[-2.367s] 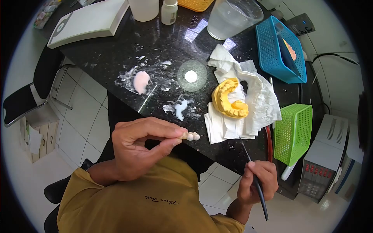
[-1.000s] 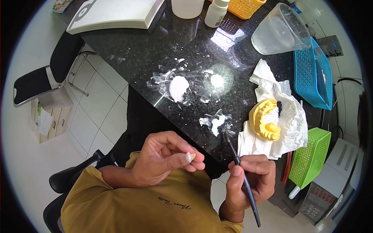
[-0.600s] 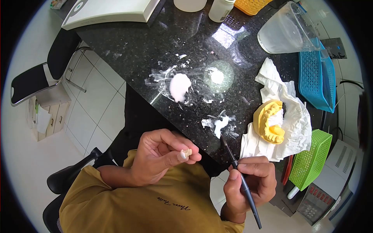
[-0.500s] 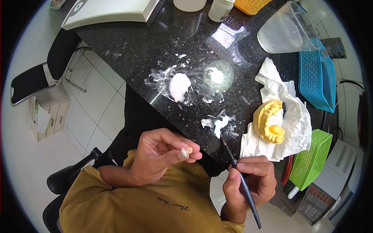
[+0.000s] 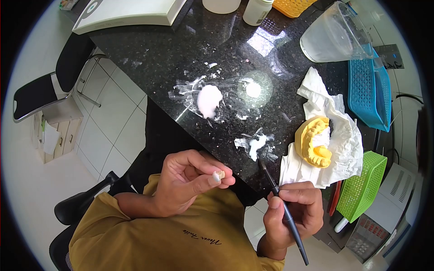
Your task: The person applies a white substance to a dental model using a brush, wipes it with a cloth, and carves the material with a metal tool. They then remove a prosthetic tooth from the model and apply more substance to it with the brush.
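Between the thumb and fingertips of my left hand (image 5: 192,180) is a small tooth-coloured dental piece (image 5: 219,176), partly hidden by the fingers. My right hand (image 5: 296,214) grips a slim black-handled brush (image 5: 289,218) like a pen, its tip pointing up and left. The tip is just below a small heap of white paste (image 5: 257,145) smeared on the dark countertop. A larger pinkish-white mound (image 5: 209,101) lies further up and left. Right of the paste, a yellow dental model (image 5: 312,142) sits on crumpled white tissue (image 5: 346,140).
A clear plastic cup (image 5: 332,36) stands at the upper right beside a blue basket (image 5: 368,95). A green basket (image 5: 361,185) is at the right. Along the far side are a white box (image 5: 131,13) and a small white bottle (image 5: 257,11). A black chair (image 5: 74,61) stands at left.
My right hand and the brush have moved slightly to the right, and the brush tip is a little further from the small white heap. My left hand still holds the dental piece.
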Demonstrator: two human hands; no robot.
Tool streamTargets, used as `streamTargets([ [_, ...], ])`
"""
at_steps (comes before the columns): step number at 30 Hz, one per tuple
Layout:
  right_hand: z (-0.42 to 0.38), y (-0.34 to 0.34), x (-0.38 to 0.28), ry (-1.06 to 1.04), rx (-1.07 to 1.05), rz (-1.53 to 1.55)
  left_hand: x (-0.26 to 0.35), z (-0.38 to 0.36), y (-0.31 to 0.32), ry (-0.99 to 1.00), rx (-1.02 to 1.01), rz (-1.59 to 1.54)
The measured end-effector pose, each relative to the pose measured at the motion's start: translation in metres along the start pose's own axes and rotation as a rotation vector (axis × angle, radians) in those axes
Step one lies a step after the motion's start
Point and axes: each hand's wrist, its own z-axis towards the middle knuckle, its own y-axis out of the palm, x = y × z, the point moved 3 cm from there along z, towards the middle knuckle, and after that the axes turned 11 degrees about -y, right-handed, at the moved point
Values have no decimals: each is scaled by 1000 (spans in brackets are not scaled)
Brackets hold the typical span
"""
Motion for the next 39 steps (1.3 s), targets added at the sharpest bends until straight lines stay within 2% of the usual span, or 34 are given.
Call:
streamTargets([
  [8,-1,-1,0,-4,-29,34,0,1,-2,3,-3,22],
  [11,-2,-2,-4,-125,-18,267,1,1,0,11,-12,42],
  [14,-3,5,-2,-290,-80,373,1,1,0,28,-34,9],
  [18,-8,8,-3,-276,-96,398,-1,3,-3,133,-65,4],
  [20,-10,10,-3,-195,5,442,-3,3,-3,162,-68,23],
  [24,-7,11,-4,-203,-47,417,-3,4,-5,232,-58,124],
  [39,-3,12,-5,-206,-105,412,-3,4,-5,233,-61,139],
])
